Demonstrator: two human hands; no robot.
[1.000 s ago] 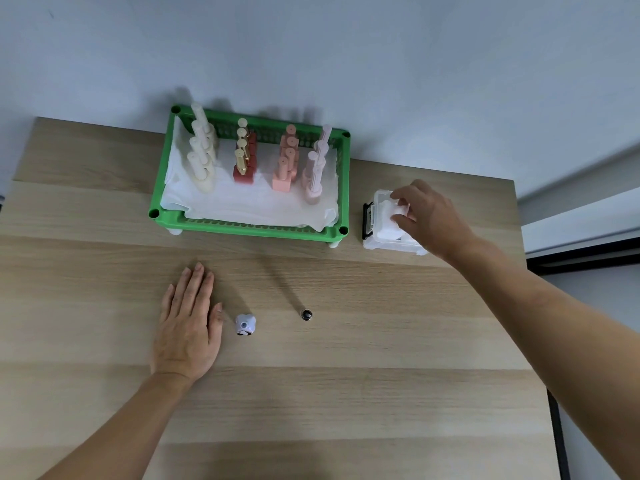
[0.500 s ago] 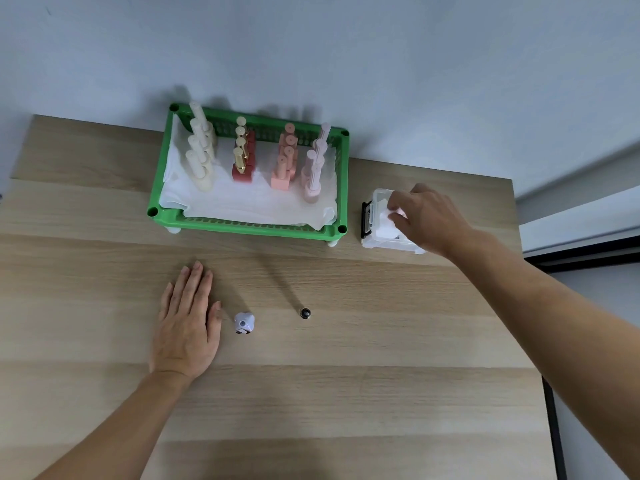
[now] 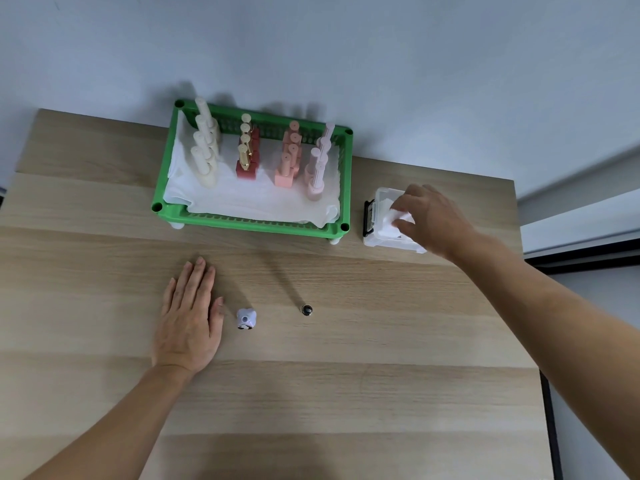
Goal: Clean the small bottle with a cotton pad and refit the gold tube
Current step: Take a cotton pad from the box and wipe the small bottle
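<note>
Nearest the wearer, the left hand lies flat and released on the worktop, beside the small bottle; the gold tube stands near. Farther back, the right hand pinches a cotton pad at the clear box. Lift one pad only, straight up, without tipping the box.

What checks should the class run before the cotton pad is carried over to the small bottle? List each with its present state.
1. Cotton pad pinched in the right hand: ok.
2. Only one pad lifted from the clear box: cannot tell.
3. Small bottle upright and uncapped: ok.
4. Left hand steadying the bottle: not ok, it lies flat beside it.
5. Gold tube standing apart from the bottle: ok.
</note>
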